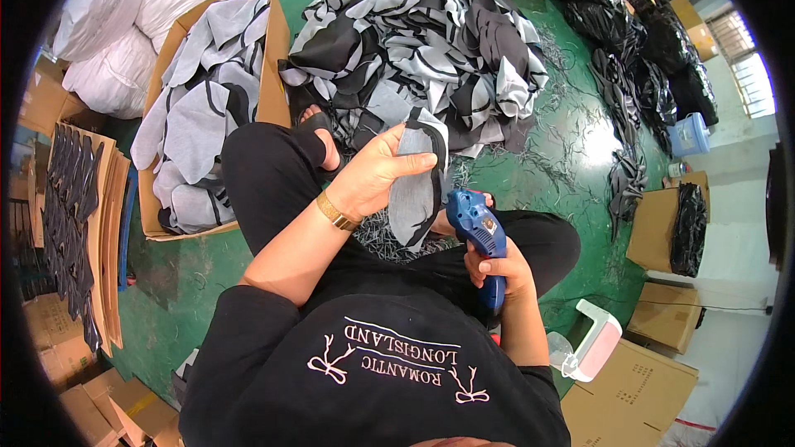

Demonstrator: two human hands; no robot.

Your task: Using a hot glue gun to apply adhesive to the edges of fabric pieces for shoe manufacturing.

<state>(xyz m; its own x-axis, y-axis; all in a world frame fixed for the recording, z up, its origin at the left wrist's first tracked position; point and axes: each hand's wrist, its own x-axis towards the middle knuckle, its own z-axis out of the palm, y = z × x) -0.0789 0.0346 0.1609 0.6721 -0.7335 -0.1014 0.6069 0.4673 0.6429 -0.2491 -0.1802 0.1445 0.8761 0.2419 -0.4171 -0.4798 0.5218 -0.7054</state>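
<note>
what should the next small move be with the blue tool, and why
Probably ease the blue handheld tool toward the dark edge of the grey fabric piece. The left hand pinches the piece up, the right hand holds the tool with its head beside that edge, and thin scraps on the green floor look like earlier trimmings.

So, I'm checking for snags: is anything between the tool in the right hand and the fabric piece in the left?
Nothing visible: the blue tool in the right hand sits close beside the grey fabric piece pinched in the left hand.
</note>
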